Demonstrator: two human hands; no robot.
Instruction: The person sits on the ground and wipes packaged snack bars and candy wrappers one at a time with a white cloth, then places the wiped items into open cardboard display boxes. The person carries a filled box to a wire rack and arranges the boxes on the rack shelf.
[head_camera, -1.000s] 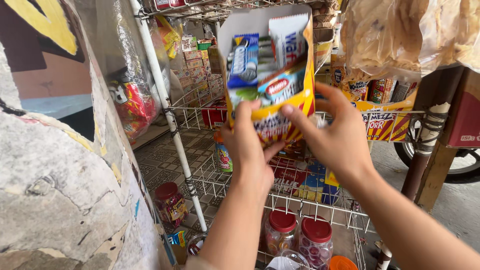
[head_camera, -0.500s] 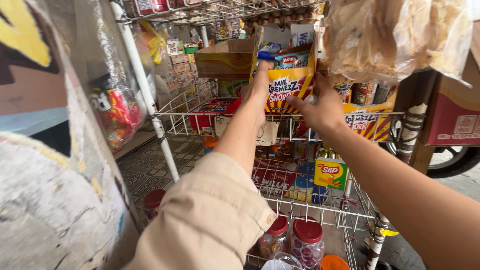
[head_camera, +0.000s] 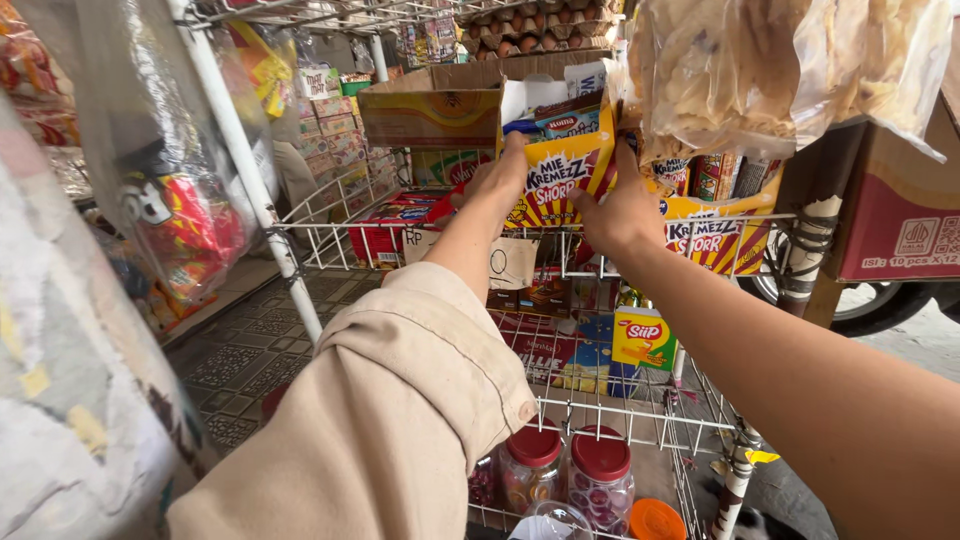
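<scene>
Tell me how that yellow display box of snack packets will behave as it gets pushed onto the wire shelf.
The yellow display box is thin open-topped cardboard, so it probably flexes where the left hand and right hand squeeze it. The packets standing above its rim may tip out. On the wire shelf its base could snag.

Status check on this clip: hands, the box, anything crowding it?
Left hand and right hand both grip the yellow snack box. Box at the wire shelf. Brown carton left, hanging bag right, both close.
</scene>
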